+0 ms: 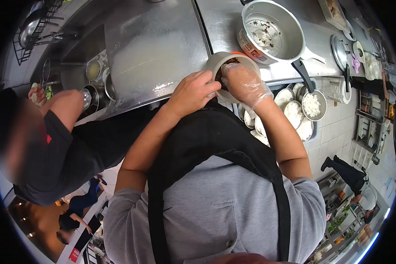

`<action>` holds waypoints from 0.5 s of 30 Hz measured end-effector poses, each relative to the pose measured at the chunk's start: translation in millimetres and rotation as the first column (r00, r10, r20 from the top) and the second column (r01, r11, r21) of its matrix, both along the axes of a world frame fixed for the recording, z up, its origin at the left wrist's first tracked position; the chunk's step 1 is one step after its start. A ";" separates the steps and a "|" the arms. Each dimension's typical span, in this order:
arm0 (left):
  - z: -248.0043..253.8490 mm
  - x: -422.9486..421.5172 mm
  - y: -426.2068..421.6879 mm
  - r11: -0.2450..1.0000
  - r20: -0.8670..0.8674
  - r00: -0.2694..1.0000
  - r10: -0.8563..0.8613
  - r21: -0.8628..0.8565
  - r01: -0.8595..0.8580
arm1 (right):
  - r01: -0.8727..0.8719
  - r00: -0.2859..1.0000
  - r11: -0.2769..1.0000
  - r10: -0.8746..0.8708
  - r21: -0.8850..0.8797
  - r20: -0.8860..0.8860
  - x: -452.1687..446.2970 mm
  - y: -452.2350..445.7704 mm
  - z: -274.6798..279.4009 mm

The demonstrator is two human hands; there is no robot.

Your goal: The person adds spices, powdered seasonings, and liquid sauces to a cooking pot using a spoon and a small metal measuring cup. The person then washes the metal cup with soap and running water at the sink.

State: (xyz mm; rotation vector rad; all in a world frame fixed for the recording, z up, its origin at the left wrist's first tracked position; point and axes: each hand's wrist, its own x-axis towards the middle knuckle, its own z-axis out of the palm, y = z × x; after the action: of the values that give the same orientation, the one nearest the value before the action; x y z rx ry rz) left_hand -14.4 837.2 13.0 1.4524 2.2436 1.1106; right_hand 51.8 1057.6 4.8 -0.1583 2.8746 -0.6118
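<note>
A round whitish tub (211, 62) stands close against my apron at the counter's front edge. Dark brown dried pieces (240, 58) lie inside it, too small to name surely. My left hand (194, 91), bare, grips the tub's left rim. Inside the tub is my right hand (242, 83), in a clear plastic glove, its fingers curled down among the dark pieces; the fingertips are hidden. Just beyond the tub sits a large metal pot (296, 37) with star anise (265, 33) and smaller dark bits scattered on its bottom.
Below the counter's right part, a grey bin (313, 132) holds several metal bowls of white food (293, 113). A metal lid (340, 50) lies at the far right. A co-worker (53, 145) stands at the sink (70, 66) on my left. Wet steel counter (156, 48) spreads ahead.
</note>
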 end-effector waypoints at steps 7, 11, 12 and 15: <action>0.3 0.7 -4.9 0.999 -0.009 1.000 0.027 0.020 -0.027 | 0.027 0.998 1.000 -0.027 0.003 -0.062 -11.3 -21.4 14.8; 2.5 2.3 -2.3 0.999 -0.005 1.000 0.016 0.031 -0.016 | -0.027 0.998 0.999 0.029 0.046 -0.055 -10.0 -19.6 10.9; 2.7 2.7 -1.0 0.999 -0.001 1.000 0.011 0.033 -0.011 | -0.026 0.999 0.998 0.029 0.049 -0.046 -9.2 -18.0 11.4; 3.5 0.8 3.4 0.999 0.000 1.000 -0.013 0.039 0.013 | 0.030 0.999 0.998 -0.028 0.055 -0.032 -4.7 -12.2 1.3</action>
State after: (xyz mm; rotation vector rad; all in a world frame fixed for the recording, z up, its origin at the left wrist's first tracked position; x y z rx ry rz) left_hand -13.6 840.5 16.4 1.4790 2.2213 1.1569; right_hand 47.2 1045.4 6.2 -0.1194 2.9250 -0.5383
